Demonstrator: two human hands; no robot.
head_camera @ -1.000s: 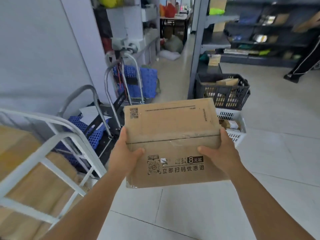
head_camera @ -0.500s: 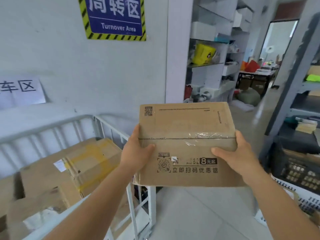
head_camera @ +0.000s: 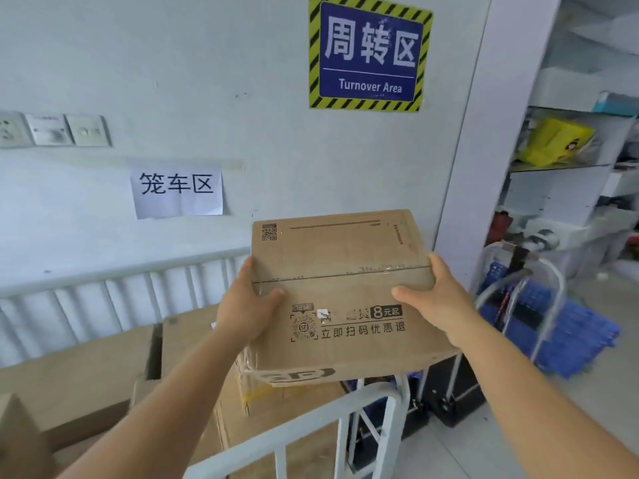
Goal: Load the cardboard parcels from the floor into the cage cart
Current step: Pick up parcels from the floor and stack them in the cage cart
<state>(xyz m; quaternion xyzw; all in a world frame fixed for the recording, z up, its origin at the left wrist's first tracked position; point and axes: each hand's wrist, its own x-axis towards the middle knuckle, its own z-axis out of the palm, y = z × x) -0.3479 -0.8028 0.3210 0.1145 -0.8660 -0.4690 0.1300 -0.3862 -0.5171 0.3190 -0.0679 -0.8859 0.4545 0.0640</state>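
Both hands grasp cardboard box (head_camera: pixel 340 292) by its sides: left hand (head_camera: pixel 246 307), right hand (head_camera: pixel 437 297). Box held in air above near-right corner of cage cart (head_camera: pixel 297 432), other boxes (head_camera: pixel 86 382) inside.

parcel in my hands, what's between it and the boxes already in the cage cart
Head view: nothing solid. The parcel, gripped by the left hand and right hand, hangs over the cage cart's rail above the loaded boxes.
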